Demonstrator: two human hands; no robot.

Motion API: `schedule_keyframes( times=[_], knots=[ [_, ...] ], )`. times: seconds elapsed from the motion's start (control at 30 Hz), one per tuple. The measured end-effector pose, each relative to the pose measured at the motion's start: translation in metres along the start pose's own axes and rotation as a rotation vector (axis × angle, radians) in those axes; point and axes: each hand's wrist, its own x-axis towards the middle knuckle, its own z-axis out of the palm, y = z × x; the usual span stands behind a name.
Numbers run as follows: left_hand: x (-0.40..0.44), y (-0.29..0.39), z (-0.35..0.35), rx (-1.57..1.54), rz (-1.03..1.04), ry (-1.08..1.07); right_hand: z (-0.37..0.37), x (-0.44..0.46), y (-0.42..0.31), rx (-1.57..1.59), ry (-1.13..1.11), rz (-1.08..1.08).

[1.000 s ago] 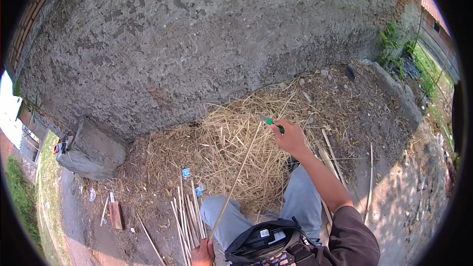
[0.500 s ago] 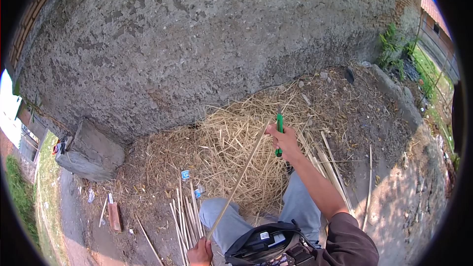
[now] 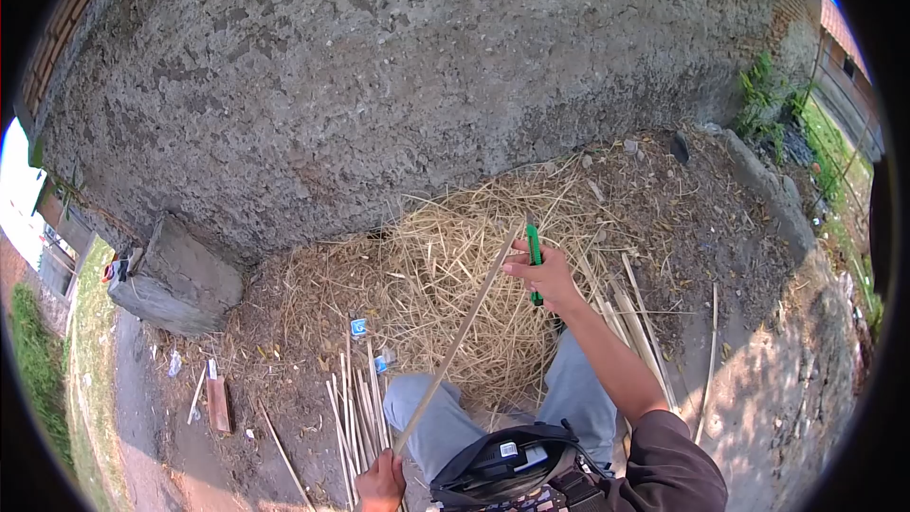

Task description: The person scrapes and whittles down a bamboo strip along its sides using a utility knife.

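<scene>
My left hand (image 3: 381, 485), low in the view, is closed around the lower end of a long, thin bamboo strip (image 3: 455, 345). The strip slants up and to the right, its upper end beside the fingers of my right hand (image 3: 547, 279). That hand grips a green box cutter (image 3: 535, 256) held nearly upright, its tip pointing at the wall. Whether the right fingertips also touch the strip, I cannot tell. Beneath both lies a heap of pale shavings (image 3: 445, 265).
A rough grey wall (image 3: 408, 85) rises behind the heap. Bundled strips (image 3: 353, 422) lie at left, more strips (image 3: 645, 332) at right. A concrete block (image 3: 180, 280) stands by the wall. A dark open bag (image 3: 502, 465) sits at my waist.
The strip's upper end now reaches past my right fingers, and its wider face shows. The box cutter has tilted slightly to the left at its top. My left hand keeps its hold.
</scene>
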Motion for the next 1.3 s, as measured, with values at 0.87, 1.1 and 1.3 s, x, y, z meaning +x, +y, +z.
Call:
schedule_keyframes(
  times=[0.87,1.1,1.3],
  knots=[
    [0.004,-0.009,0.008,-0.051,-0.098,-0.027,-0.031,0.027,0.035,-0.239,0.312,-0.191],
    [0.006,-0.007,-0.001,-0.161,-0.136,-0.181,-0.01,0.032,-0.004,0.183,0.16,-0.044],
    [0.011,0.004,-0.017,-0.562,-0.22,-0.225,-0.003,0.038,-0.02,0.074,-0.009,-0.022]
  ],
)
